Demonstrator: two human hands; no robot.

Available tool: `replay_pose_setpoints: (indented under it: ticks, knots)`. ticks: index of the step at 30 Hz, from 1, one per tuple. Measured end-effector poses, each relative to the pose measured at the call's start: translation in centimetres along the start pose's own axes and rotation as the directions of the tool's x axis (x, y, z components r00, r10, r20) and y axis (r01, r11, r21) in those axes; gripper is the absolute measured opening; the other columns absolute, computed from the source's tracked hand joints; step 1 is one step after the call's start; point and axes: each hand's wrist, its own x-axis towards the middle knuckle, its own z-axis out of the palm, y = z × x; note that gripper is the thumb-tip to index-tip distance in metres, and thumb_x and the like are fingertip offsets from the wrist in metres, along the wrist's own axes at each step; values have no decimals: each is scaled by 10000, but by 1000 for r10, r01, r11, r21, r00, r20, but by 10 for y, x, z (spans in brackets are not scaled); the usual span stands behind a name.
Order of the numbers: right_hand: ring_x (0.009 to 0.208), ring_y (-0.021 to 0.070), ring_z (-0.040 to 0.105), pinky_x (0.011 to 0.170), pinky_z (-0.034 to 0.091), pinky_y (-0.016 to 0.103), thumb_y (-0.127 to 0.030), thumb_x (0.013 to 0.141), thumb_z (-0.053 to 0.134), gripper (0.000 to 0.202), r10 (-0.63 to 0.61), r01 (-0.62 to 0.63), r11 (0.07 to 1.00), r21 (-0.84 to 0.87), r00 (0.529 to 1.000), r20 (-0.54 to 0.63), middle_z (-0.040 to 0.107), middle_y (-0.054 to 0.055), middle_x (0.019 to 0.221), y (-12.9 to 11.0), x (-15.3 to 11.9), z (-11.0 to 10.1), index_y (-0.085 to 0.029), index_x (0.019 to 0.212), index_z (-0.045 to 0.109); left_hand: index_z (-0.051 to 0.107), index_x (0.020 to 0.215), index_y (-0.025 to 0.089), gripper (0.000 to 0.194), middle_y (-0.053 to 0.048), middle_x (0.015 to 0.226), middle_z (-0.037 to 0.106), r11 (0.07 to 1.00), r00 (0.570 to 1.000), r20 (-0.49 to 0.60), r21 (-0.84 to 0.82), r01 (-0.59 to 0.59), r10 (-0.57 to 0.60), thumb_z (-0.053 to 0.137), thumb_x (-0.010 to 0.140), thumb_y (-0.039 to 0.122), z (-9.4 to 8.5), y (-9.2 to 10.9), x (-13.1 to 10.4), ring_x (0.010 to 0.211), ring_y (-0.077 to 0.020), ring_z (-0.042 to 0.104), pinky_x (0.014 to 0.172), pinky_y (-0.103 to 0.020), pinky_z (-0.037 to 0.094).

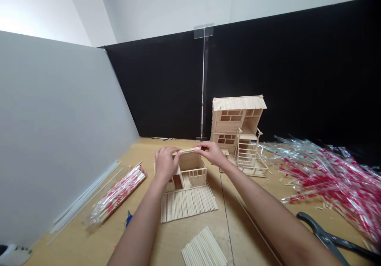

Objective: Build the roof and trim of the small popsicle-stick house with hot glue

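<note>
A small open-topped house of light wooden sticks stands on the table with a slatted stick floor in front. Along its upper back edge lies a narrow stick strip. My left hand pinches the strip's left end, its fingers partly hidden behind the thumb. At the other end, my right hand has its thumb and fingers closed on the strip. Nearer to me lies a separate flat stick panel.
A taller two-storey stick house stands behind to the right. Bagged sticks and white rods lie left, near a blue-handled tool. Crumpled red and clear wrappers and dark-handled cutters are at the right.
</note>
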Motion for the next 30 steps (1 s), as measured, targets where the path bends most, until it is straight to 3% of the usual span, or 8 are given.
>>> replay_pose_setpoints:
  ticks: [8, 11, 17, 22, 30]
  knots:
    - [720, 198, 623, 624, 439, 268, -484, 830, 637, 370, 36, -37, 999, 4, 990, 137, 737, 57, 832, 4, 2, -5, -139, 890, 757, 716, 1057, 186, 271, -85, 1093, 733, 1000, 977, 210, -15, -23, 26, 540, 895, 313, -8, 0, 10, 1064, -275, 624, 980, -389, 429]
    - [765, 213, 637, 656, 450, 278, -473, 827, 646, 363, 35, -33, 999, -14, 989, 141, 742, 65, 871, 2, 3, -7, -143, 923, 761, 717, 1070, 184, 295, -94, 1091, 736, 1000, 963, 270, -16, -17, 21, 511, 909, 319, -12, 1, 14, 1047, -280, 636, 1000, -399, 411]
    - [887, 243, 656, 746, 470, 313, -439, 846, 639, 339, 24, -18, 998, -57, 994, 105, 746, 93, 1007, -1, 1, -7, -155, 994, 750, 727, 1048, 173, 361, -93, 1061, 742, 980, 908, 417, -195, 37, 48, 451, 916, 366, -20, -6, 24, 969, -261, 664, 857, -346, 475]
    - [942, 239, 659, 766, 474, 314, -454, 918, 543, 363, 12, -8, 998, -56, 998, 64, 737, 100, 1062, -1, -1, -4, -161, 1028, 726, 747, 946, 155, 453, -78, 920, 758, 973, 873, 486, -215, 82, 34, 409, 918, 455, -22, -14, 31, 850, -258, 668, 810, -345, 481]
    - [1008, 256, 645, 808, 482, 347, -467, 926, 531, 364, 1, 1, 998, -56, 999, 39, 731, 102, 1078, 1, -4, 0, -173, 1023, 723, 735, 1056, 164, 429, -75, 1021, 757, 976, 874, 482, -212, 53, 58, 391, 925, 385, -21, -12, 31, 955, -268, 674, 856, -357, 479]
